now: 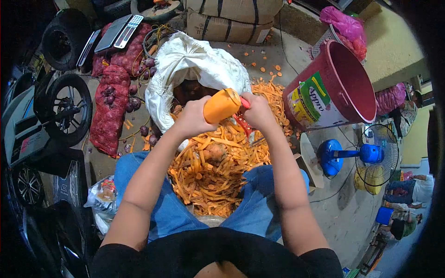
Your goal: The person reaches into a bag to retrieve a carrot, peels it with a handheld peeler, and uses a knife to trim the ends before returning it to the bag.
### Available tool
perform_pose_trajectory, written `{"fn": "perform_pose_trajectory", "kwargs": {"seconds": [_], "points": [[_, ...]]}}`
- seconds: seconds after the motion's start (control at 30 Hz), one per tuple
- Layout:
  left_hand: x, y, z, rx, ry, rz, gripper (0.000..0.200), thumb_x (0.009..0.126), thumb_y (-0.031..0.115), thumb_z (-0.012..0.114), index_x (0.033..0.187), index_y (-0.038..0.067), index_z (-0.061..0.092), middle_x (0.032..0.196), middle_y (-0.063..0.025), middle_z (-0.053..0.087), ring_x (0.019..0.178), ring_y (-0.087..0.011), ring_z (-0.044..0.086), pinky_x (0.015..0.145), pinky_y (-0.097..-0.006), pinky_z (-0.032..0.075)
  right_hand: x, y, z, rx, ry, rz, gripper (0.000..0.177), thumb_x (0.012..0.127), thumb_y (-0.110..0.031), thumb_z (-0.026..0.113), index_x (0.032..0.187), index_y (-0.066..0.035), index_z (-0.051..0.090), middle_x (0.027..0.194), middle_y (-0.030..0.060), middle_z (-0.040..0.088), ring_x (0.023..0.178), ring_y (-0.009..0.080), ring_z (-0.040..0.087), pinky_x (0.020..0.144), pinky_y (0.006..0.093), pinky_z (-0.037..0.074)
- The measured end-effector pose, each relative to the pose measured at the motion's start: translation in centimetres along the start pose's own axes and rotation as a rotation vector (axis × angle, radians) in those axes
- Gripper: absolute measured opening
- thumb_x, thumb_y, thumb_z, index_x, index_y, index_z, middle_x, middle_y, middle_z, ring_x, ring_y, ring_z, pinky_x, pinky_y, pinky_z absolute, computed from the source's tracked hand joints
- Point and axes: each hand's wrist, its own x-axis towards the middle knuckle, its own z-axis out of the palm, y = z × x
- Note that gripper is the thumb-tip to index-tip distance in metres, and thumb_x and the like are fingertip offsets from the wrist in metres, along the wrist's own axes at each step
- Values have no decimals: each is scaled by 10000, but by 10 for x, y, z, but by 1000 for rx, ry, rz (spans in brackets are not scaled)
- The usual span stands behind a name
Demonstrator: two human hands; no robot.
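Observation:
A thick orange carrot [221,106], its surface peeled, is gripped in my left hand [194,116], tilted up to the right. My right hand [259,111] is closed round the red handle [245,103] of a tool at the carrot's right end; the tool's working edge is hard to make out. Below both hands lies a heap of orange peelings [204,180] between my knees, with an orange-brown root [215,152] on it. Just beyond my left hand, a white woven sack [199,58] stands open with dark roots inside.
A large maroon bucket [301,99] stands at the right, near a blue fan [331,157]. Red net bags of onions [109,111] and a scale [113,33] are at the left, beside motorbike wheels [69,104]. Cardboard boxes [227,28] lie ahead. People [408,190] are far right.

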Motion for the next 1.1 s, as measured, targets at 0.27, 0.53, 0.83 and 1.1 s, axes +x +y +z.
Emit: {"fn": "perform_pose_trajectory", "kwargs": {"seconds": [0.27, 0.53, 0.83, 1.1], "points": [[-12, 14, -1, -80, -85, 216, 444, 512, 93, 659, 918, 48, 486, 786, -134, 556, 745, -280, 542, 668, -315, 426, -2, 38, 59, -2, -236, 80, 285, 628, -296, 572, 650, -12, 584, 697, 155, 573, 687, 310, 558, 609, 363, 447], [-12, -27, 10, 285, -138, -37, 373, 551, 139, 636, 873, 33, 481, 794, -145, 564, 750, -272, 553, 645, -333, 437, 2, 22, -21, -321, 166, 347, 184, 682, -200, 500, 703, -26, 558, 700, 169, 567, 677, 315, 558, 616, 398, 444], [0, -57, 62, 927, -913, -165, 227, 560, 215, 659, 737, 81, 611, 784, -75, 595, 760, -206, 573, 617, -322, 459, -38, 74, -128, 567, 1009, 439, 220, 777, -214, 503, 719, -2, 522, 616, 14, 510, 546, 87, 445, 492, 239, 364], [159, 143, 80, 824, 398, 1096, 274, 648, 160, 541, 917, 168, 493, 911, -13, 512, 902, -150, 477, 872, -488, 237, -60, 73, -162, 1015, 1382, 249, 191, 792, -199, 479, 733, -19, 456, 695, 49, 504, 570, 133, 513, 491, 266, 426]]}}
